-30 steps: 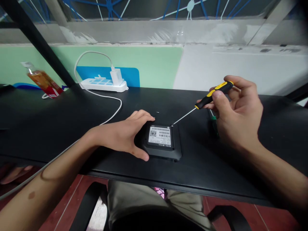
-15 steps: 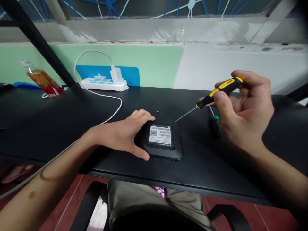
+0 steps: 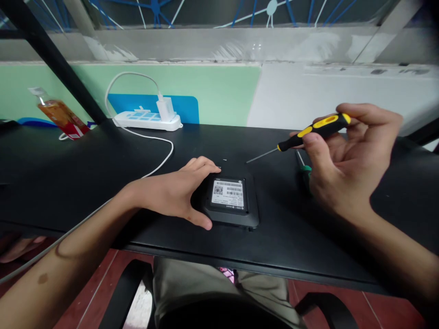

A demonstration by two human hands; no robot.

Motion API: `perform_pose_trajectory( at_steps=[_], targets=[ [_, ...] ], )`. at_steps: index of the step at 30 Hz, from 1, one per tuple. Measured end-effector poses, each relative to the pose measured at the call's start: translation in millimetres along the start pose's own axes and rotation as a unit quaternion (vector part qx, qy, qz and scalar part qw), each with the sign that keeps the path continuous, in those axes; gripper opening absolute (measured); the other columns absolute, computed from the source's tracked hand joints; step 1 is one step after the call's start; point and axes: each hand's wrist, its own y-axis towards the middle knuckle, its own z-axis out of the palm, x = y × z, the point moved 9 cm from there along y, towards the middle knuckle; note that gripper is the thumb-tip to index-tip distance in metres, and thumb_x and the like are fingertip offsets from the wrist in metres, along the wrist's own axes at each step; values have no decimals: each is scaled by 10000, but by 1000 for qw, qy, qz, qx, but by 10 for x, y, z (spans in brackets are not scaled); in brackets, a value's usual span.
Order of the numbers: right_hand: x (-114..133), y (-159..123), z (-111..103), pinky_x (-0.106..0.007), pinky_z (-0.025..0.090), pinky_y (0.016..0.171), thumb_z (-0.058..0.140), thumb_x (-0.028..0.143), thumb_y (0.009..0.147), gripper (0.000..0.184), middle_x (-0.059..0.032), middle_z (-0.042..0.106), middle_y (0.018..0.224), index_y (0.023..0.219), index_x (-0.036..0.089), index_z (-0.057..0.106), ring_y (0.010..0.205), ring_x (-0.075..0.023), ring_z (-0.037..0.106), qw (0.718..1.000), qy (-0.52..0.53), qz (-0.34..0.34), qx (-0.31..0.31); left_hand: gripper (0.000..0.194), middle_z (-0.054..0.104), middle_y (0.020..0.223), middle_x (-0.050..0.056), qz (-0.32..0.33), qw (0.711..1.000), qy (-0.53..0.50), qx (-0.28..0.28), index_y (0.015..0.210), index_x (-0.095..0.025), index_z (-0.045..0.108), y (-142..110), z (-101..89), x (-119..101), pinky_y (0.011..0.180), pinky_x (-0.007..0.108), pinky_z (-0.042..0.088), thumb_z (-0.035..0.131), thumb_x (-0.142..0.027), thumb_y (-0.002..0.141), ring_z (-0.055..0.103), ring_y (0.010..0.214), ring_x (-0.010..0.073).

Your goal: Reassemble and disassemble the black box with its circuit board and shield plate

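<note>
A flat black electronic box [image 3: 252, 205] lies on the desk, its white printed label [image 3: 228, 193] with barcodes facing up. My left hand [image 3: 178, 192] spans the box's left side, fingers at the back corner and thumb at the front one. In my right hand [image 3: 353, 155] is a yellow-and-black screwdriver [image 3: 312, 131], gripped by the handle and slanting down to the left. Its tip is beyond the box's back edge, apart from the label. Two tiny pieces, perhaps screws [image 3: 224, 160], lie behind the box. A green-handled screwdriver [image 3: 305, 169] is partly hidden by my right hand.
The black desk [image 3: 164, 237] runs along a wall. At the back left stand a white power strip [image 3: 147, 119] with a plugged-in charger [image 3: 165, 108] and a tilted drink bottle [image 3: 63, 116]. A white cable [image 3: 168, 157] passes under my left forearm.
The screwdriver's tip has moved off the box's back right corner, back and slightly left. My right hand has shifted slightly to the right. My left hand stays by the box.
</note>
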Motion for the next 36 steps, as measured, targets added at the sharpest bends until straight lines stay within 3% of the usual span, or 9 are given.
perform_pose_trajectory(
  at_steps=[5, 11, 19, 24, 27, 31, 36],
  targets=[
    [-103, -54, 117, -423, 680, 907, 825, 220, 770, 423, 9, 601, 1007, 1034, 301, 503, 958, -160, 717, 998, 39, 38, 13, 987, 401, 1481, 154, 5, 1000, -2, -2, 1468, -250, 359, 0, -3, -2, 1191, 621, 408, 875, -623, 714, 386, 1431, 384],
    [-239, -173, 279, -418, 695, 885, 789, 183, 785, 419, 36, 636, 1031, 1035, 307, 476, 984, -178, 778, 992, 52, 102, 61, 971, 404, 1486, 142, 5, 1000, -8, -6, 1461, -273, 381, 2, -11, 8, 1184, 626, 413, 880, -629, 708, 388, 1433, 387],
    [-257, -223, 355, -398, 707, 827, 794, 190, 779, 448, 28, 642, 1041, 1066, 318, 474, 956, -172, 775, 990, 45, 101, 87, 995, 400, 1484, 147, -2, 1000, -15, -2, 1461, -257, 385, 11, -4, 23, 1201, 625, 390, 878, -649, 690, 374, 1442, 389],
    [-95, -109, 220, -385, 691, 877, 815, 198, 789, 416, 13, 634, 996, 1060, 293, 515, 945, -150, 740, 996, 52, 64, 42, 1002, 406, 1483, 142, -13, 1000, -18, 1, 1473, -261, 385, 15, -11, 37, 1193, 620, 397, 881, -638, 688, 381, 1431, 386],
    [-10, -30, 91, -409, 688, 840, 830, 289, 805, 412, -1, 622, 992, 1117, 286, 561, 934, -164, 736, 998, 50, 47, 17, 1017, 418, 1475, 149, -19, 1000, -17, -2, 1468, -230, 399, 11, -25, 44, 1194, 612, 396, 887, -636, 674, 392, 1418, 387],
    [-19, 0, -7, -375, 678, 710, 819, 371, 830, 397, -3, 693, 982, 1180, 312, 642, 798, -152, 750, 993, 60, 99, 9, 984, 420, 1487, 148, -25, 1000, -6, -10, 1471, -225, 406, 7, -46, 57, 1216, 583, 382, 884, -606, 700, 385, 1436, 371],
    [-62, -48, -12, -370, 694, 775, 823, 281, 827, 363, -7, 747, 938, 1179, 299, 734, 736, -127, 723, 980, 117, 162, -1, 1000, 420, 1495, 151, -30, 999, -3, -9, 1475, -212, 404, 5, -41, 74, 1222, 569, 382, 883, -611, 692, 386, 1440, 363]
  ],
)
